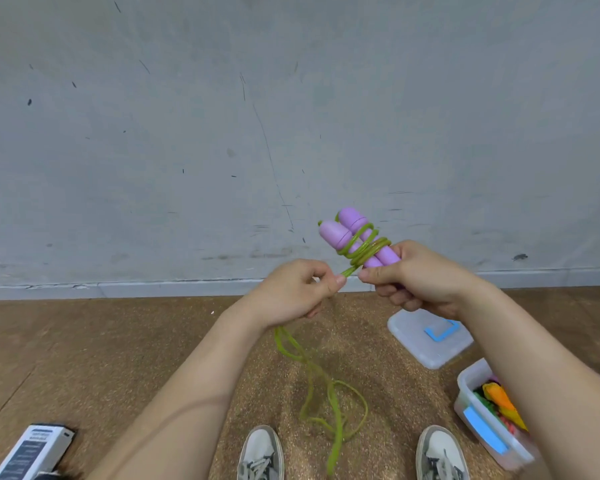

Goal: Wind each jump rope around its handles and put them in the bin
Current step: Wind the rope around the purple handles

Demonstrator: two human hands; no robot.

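My right hand [416, 278] grips the lower ends of two purple jump-rope handles [347, 232] held side by side, pointing up and left. Several turns of green rope [364, 249] are wound around them. My left hand [298, 292] pinches the green rope just below the handles. The loose rest of the rope [323, 386] hangs from that hand in blurred loops down toward the floor between my shoes. A clear plastic bin [478, 410] with blue latches stands at the lower right, partly hidden by my right forearm; colourful ropes lie inside it.
The bin's clear lid [426, 344] lies on the brown cork floor under my right hand. My two grey shoes [262, 452] are at the bottom. A white and dark box [32, 448] lies at the lower left. A grey wall rises close ahead.
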